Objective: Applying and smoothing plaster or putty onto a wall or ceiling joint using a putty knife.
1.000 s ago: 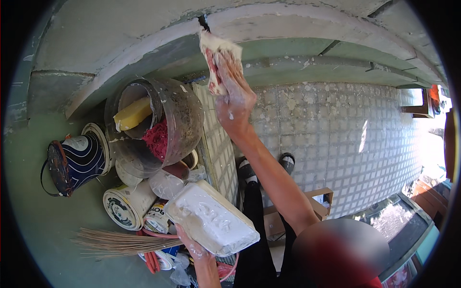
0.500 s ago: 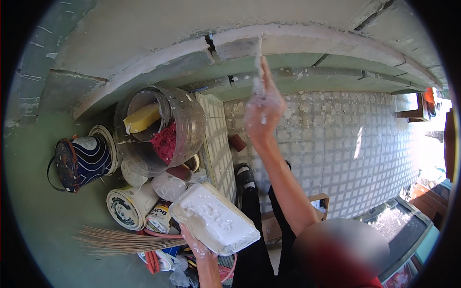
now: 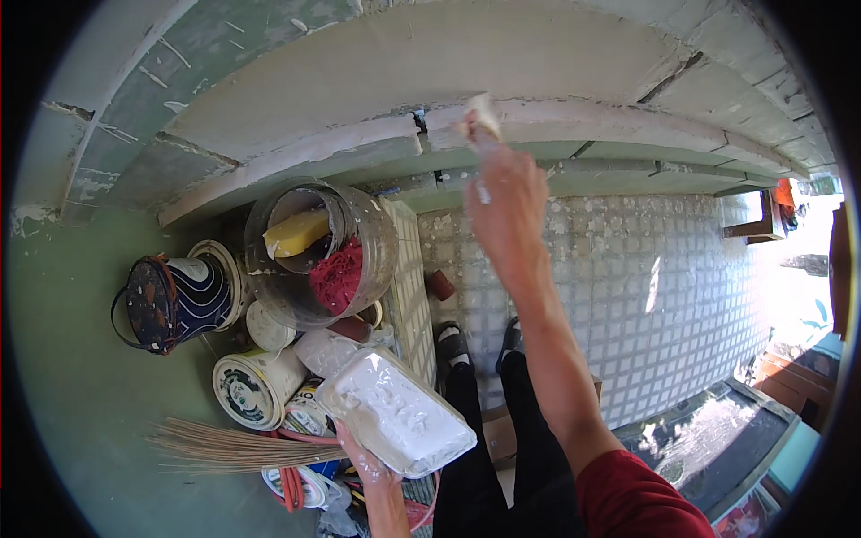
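White paste (image 3: 395, 402) lies in a shallow tray (image 3: 359, 417), spread unevenly over most of its bottom, and I see this tray at the lower middle of my view. The left hand (image 3: 363, 455) supports it at the near left corner; its fingers are clamped on the edge there, and partly they are hidden under the tray. The right hand (image 3: 511, 193) reaches far forward, with its fingers together on a pale flat piece (image 3: 482, 117). This piece is blurred – I see it over the pale band (image 3: 583, 117) along the wall, but I cannot tell if it touches.

Left of the tray lies a twig broom (image 3: 238, 448), and beyond the tray stands a clear plastic bucket (image 3: 381, 242) with a yellow sponge (image 3: 299, 233) and a pink tangled mass (image 3: 337, 276) inside. Farther left I find a dark blue bucket (image 3: 202, 291), tilted on its side. On the tiled floor (image 3: 610, 269) lies a reddish-brown cylinder (image 3: 440, 285) – near the sandals (image 3: 453, 343) of the person.
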### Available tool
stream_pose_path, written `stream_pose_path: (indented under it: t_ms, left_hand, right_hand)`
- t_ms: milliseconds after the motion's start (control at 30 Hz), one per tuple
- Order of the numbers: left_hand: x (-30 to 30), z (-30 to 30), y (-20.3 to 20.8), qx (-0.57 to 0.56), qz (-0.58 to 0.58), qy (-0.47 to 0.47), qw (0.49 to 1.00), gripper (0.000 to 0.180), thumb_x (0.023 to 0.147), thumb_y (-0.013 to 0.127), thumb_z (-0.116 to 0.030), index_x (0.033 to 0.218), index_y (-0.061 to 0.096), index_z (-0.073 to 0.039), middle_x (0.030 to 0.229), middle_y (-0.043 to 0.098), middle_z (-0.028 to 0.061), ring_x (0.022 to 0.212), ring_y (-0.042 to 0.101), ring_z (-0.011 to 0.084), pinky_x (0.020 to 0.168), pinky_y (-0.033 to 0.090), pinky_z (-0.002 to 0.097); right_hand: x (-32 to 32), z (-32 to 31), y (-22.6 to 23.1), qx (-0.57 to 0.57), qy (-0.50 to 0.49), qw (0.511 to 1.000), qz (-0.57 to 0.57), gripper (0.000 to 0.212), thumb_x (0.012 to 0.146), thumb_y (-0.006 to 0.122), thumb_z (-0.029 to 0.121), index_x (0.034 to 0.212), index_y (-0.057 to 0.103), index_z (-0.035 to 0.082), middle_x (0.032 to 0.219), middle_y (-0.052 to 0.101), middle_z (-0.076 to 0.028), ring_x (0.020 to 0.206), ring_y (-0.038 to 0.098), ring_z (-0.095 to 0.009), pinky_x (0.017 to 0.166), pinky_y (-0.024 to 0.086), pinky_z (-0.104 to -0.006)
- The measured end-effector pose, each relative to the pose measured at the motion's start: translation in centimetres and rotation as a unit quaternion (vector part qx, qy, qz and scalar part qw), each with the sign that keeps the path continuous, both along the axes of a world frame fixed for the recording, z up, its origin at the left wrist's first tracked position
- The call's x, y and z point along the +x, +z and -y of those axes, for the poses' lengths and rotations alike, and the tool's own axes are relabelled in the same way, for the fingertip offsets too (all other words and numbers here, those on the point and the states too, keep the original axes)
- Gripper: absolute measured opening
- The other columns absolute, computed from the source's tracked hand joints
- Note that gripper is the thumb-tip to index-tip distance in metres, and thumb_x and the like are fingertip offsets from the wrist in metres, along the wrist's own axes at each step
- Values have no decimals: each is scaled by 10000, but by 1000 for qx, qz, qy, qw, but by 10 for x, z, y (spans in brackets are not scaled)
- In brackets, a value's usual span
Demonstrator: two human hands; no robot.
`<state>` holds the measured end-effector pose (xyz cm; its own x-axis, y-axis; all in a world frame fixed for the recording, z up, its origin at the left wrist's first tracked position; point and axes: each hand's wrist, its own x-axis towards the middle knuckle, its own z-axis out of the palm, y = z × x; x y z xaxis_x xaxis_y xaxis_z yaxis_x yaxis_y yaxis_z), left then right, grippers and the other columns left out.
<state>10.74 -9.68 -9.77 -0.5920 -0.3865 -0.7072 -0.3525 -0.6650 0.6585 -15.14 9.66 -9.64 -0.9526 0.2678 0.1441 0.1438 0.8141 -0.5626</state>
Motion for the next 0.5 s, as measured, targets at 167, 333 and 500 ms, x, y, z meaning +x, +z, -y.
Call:
stream_pose_path:
  t_ms: [167, 333, 500]
  left_hand:
    - [-1, 0, 6, 15, -13, 17, 1000, 670, 921, 401, -555, 1428, 308, -128, 1382, 430, 96, 1219, 471, 312, 999, 421, 461]
    - [5, 6, 6, 6, -15, 1, 1000, 757, 890, 399, -621, 1442, 277, -118, 1431, 364, 121, 1269, 418, 335, 1036, 377, 477]
    - [4, 0, 6, 8, 5, -16, 1000, 791, 876, 404, -645, 1447, 267, -115, 1437, 356, 125, 1275, 409, 339, 1039, 372, 478]
  right_hand:
    - [5, 16, 13, -8, 120, 990, -68, 378, 721, 566, 1, 1096, 610, 9, 838, 671, -184, 729, 653, -376, 684, 525, -454]
    - [10, -46, 10, -22, 107, 982, -156, 398, 733, 528, -40, 1109, 623, 44, 1038, 655, -170, 839, 650, -351, 753, 525, -423]
    - [9, -48, -7, 68, 6, 997, 39, 406, 749, 544, -40, 1143, 600, 41, 1113, 623, -177, 941, 623, -358, 797, 504, -451]
